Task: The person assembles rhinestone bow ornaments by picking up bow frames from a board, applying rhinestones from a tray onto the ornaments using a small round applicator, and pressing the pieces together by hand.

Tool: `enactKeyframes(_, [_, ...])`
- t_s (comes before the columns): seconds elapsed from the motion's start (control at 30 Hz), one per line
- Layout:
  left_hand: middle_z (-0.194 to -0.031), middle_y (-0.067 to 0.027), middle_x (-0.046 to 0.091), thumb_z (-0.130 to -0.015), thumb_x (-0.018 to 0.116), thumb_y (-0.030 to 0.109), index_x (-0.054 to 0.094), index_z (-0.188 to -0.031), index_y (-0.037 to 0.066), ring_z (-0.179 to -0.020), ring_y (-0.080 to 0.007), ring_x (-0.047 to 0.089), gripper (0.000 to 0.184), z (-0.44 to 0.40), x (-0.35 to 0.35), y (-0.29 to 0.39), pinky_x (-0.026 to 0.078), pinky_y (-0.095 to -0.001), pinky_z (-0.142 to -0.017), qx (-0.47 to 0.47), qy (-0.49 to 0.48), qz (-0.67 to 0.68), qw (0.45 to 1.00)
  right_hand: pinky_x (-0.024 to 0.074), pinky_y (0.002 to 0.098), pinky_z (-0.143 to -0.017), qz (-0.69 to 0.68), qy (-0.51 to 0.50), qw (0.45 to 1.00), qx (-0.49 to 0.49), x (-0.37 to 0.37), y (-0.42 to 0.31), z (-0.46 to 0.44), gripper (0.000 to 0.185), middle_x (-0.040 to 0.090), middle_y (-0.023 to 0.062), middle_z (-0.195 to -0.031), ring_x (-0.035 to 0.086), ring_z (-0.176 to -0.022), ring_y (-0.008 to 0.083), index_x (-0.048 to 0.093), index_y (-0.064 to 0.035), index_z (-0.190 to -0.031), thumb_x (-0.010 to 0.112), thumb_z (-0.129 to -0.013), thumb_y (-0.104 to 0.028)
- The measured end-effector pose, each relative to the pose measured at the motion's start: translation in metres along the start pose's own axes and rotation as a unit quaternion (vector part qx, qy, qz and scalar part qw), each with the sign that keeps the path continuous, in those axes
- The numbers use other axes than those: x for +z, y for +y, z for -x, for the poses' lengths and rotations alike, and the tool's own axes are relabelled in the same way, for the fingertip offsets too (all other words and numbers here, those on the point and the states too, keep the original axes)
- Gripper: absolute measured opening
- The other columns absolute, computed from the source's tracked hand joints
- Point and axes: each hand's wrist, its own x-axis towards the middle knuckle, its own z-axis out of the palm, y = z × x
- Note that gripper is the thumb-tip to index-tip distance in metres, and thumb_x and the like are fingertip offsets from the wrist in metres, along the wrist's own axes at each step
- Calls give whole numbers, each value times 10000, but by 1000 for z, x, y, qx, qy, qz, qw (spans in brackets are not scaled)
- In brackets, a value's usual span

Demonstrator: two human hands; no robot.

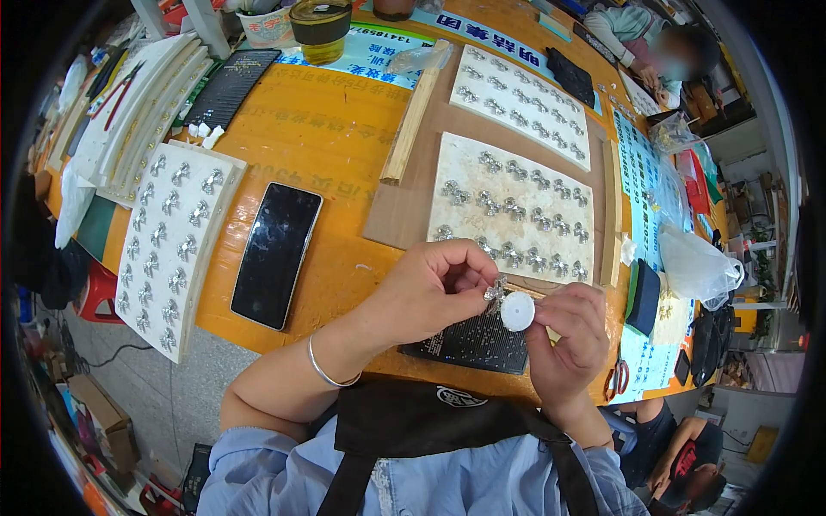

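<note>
Between the thumb and fingers of my left hand point(443, 288) is a small silver bow-shaped piece point(495, 291). My right hand point(568, 331) pinches a round white disc point(518, 311), held close beside the silver piece. Both hands are over a black ridged pad point(473, 346) dotted with tiny bright specks. Just beyond them lies a white board point(447, 211) with rows of similar silver pieces, and a second such board point(516, 73) sits farther back.
Another board of silver pieces point(194, 232) and a black phone point(277, 256) are at the left. Wooden strips point(413, 120) flank the middle boards. Red scissors point(617, 378) and a plastic bag point(697, 267) lie right. People sit at the far right and lower right.
</note>
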Motion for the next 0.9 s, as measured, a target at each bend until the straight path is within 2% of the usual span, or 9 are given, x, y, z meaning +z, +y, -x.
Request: enactKeyframes(0.9, [-764, 50, 524, -773, 622, -27, 582, -890, 43, -693, -13, 472, 142, 0, 2, 3, 412, -171, -620, -9, 10, -4, 1000, 466, 329, -701, 9, -12, 1000, -6, 0, 0, -1, 297, 633, 37, -793, 574, -759, 246, 629, -90, -814, 723, -586, 75])
